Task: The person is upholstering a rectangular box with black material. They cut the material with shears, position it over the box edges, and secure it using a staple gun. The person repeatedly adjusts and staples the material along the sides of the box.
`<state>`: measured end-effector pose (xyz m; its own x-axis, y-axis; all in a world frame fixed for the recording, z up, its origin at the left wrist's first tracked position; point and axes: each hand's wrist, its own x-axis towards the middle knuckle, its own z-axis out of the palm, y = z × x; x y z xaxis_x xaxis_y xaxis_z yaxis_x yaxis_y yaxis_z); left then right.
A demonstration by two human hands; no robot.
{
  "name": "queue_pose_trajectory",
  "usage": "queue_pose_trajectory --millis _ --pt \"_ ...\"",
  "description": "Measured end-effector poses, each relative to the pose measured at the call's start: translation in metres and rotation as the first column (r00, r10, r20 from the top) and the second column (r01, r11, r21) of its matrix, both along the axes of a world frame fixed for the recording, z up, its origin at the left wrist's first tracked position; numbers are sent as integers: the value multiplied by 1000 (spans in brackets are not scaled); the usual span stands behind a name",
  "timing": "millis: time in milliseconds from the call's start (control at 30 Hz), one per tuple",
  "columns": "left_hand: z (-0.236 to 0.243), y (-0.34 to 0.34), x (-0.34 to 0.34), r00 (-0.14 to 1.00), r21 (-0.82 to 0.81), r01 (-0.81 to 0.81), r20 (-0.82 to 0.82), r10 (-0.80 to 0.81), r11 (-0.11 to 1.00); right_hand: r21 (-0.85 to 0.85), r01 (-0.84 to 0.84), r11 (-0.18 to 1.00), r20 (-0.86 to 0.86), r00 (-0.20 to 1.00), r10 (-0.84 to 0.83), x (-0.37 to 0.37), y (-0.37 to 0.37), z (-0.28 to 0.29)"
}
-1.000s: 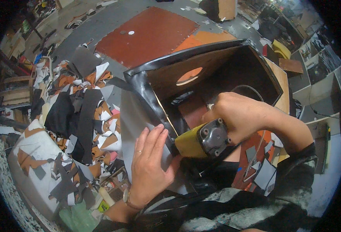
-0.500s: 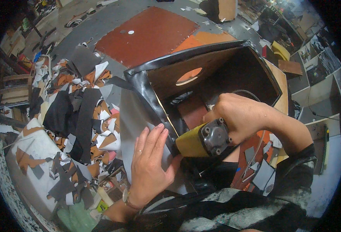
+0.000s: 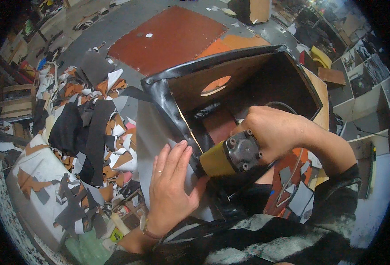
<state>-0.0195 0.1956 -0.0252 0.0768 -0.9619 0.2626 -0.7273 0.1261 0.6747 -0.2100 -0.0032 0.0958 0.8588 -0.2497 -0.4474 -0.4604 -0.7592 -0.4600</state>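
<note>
Left hand point(image 3: 170, 187): fingers flat, together, pressing grey sheet point(image 3: 148, 132).
Right hand point(image 3: 276, 132): wrapped around yellow power tool point(image 3: 230, 155).
Around: open box point(image 3: 248, 75); leather offcuts point(image 3: 89, 128) heaped left.

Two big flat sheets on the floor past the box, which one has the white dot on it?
The dark red sheet, the larger one lying farther from the box. The orange sheet beside it is smaller, plain, and partly hidden behind the box's top edge.
</note>
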Motion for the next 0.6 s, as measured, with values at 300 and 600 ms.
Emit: queue_pose_trajectory --millis 300,600 --pt "1 1 1 1000 0 0 11 0 1000 -49 35 998 -118 992 -40 14 6 11" --pt "-3 1 1 1000 0 10 23 -10 1000 -72 35 997 141 990 -24 -32 27 -5"
